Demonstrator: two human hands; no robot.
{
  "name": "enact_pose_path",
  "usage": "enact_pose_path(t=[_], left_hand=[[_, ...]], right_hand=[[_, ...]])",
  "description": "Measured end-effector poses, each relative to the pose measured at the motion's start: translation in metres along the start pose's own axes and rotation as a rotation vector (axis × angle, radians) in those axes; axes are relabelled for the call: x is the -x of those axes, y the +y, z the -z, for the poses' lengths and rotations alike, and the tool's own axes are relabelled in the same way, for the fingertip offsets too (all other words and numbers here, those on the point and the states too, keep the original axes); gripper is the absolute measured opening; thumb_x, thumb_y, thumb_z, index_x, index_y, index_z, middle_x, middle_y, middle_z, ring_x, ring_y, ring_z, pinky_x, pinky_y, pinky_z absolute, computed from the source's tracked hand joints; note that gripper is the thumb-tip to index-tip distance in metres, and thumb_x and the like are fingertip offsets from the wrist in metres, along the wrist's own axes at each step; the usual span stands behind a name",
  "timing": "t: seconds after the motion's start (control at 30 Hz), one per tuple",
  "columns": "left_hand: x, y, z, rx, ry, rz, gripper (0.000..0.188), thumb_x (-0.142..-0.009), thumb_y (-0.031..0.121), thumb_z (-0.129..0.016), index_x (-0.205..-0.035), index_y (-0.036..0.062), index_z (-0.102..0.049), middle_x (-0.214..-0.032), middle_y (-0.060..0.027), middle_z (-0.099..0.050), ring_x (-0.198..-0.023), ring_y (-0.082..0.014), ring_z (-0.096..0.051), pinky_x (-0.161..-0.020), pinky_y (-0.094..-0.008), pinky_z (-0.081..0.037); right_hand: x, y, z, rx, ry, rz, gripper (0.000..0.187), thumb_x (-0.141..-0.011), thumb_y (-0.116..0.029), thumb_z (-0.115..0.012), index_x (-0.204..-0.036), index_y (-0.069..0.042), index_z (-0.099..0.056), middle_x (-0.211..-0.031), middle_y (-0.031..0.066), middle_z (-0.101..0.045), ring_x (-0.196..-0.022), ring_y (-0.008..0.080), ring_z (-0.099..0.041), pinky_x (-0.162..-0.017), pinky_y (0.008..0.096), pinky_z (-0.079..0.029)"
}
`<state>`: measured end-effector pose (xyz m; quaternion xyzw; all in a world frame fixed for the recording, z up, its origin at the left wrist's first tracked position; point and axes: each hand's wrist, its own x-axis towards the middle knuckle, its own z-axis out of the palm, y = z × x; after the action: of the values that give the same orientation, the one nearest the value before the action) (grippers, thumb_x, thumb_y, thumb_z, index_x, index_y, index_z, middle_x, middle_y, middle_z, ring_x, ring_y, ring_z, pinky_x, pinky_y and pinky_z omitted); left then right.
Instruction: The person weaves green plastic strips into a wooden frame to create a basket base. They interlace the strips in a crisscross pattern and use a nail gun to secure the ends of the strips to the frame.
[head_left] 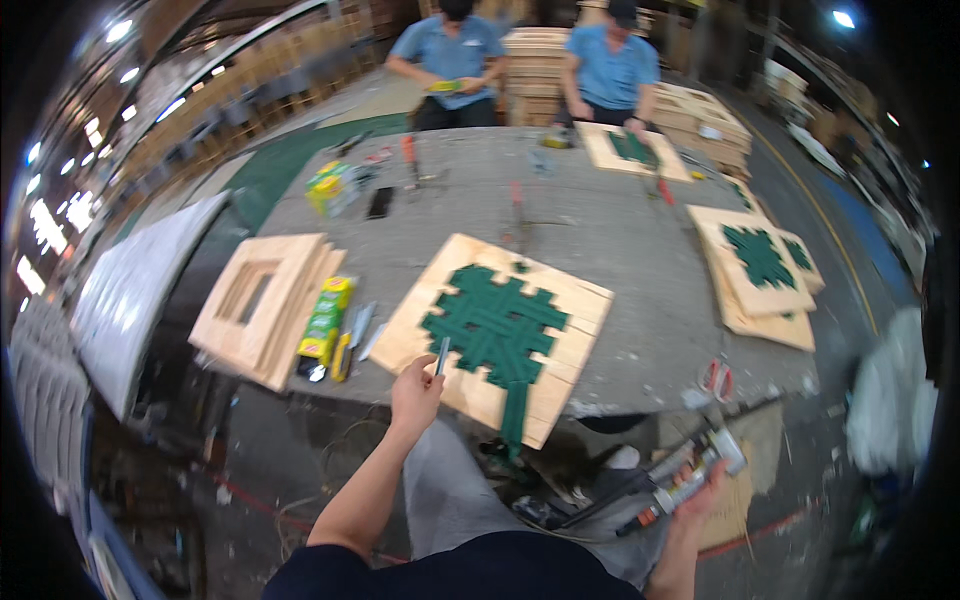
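Note:
Before me, a square wooden seat frame [584, 345] lies at an angle across the table's front edge. Woven green webbing [495, 325] covers its middle, and one loose strap [515, 412] runs over the near edge. My left hand [415, 395] is closed on a thin, flat metal strip [442, 357], its tip over the left side of the weave. Low on the right, off the table, my right hand [704, 492] grips a silver power tool with an orange part [684, 490], which looks like an air staple gun; blur hides its details.
Stacked wooden frames [255, 305], a yellow-green box [325, 318] and a yellow-handled cutter [342, 357] lie left. Red-handled scissors [716, 380] and webbed frames [765, 262] lie right. Two co-workers [455, 60] are across the grey table [640, 270]; one handles another frame.

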<state>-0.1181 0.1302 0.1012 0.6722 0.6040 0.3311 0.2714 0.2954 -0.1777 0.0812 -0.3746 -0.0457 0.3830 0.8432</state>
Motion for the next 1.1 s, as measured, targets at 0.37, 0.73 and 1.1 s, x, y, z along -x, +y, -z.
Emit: enact_pose_path(t=[0.37, 0.73, 1.1], left_hand=[[0.124, 0.227, -0.017, 0.402, -0.542, -0.655, 0.036, -0.09, 0.008, -0.074, -0.126, 0.0086, -0.07, -0.096, -0.009, -0.063, -0.074, -0.0197, -0.065, -0.066, -0.0305, -0.055], [0.139, 0.252, -0.04, 0.255, -0.519, -0.821, 0.037, -0.091, 0.011, -0.073, -0.128, 0.01, -0.068, -0.096, -0.0104, -0.06, -0.073, -0.0276, -0.065, -0.065, -0.0388, -0.056], [0.133, 0.272, -0.066, 0.365, -0.619, -0.801, 0.039, -0.097, 0.009, -0.066, -0.135, 0.0083, -0.063, -0.106, -0.0125, -0.063, -0.085, -0.0279, -0.066, -0.074, -0.0368, -0.056]], right_hand=[[-0.029, 0.008, -0.115, -0.297, -0.682, -0.041, 0.091, -0.089, -0.069, -0.065, -0.144, 0.001, -0.048, -0.128, 0.0158, -0.061, -0.068, 0.0167, -0.053, -0.05, 0.0291, -0.046], [-0.021, 0.004, -0.101, -0.37, -0.78, -0.053, 0.081, -0.09, -0.065, -0.067, -0.145, -0.007, -0.049, -0.127, 0.0147, -0.057, -0.072, 0.0164, -0.051, -0.05, 0.0277, -0.044], [-0.032, 0.018, -0.091, -0.608, -0.816, -0.199, 0.092, -0.087, -0.072, -0.065, -0.135, 0.006, -0.052, -0.113, 0.0127, -0.061, -0.072, 0.0169, -0.051, -0.05, 0.0266, -0.042]])
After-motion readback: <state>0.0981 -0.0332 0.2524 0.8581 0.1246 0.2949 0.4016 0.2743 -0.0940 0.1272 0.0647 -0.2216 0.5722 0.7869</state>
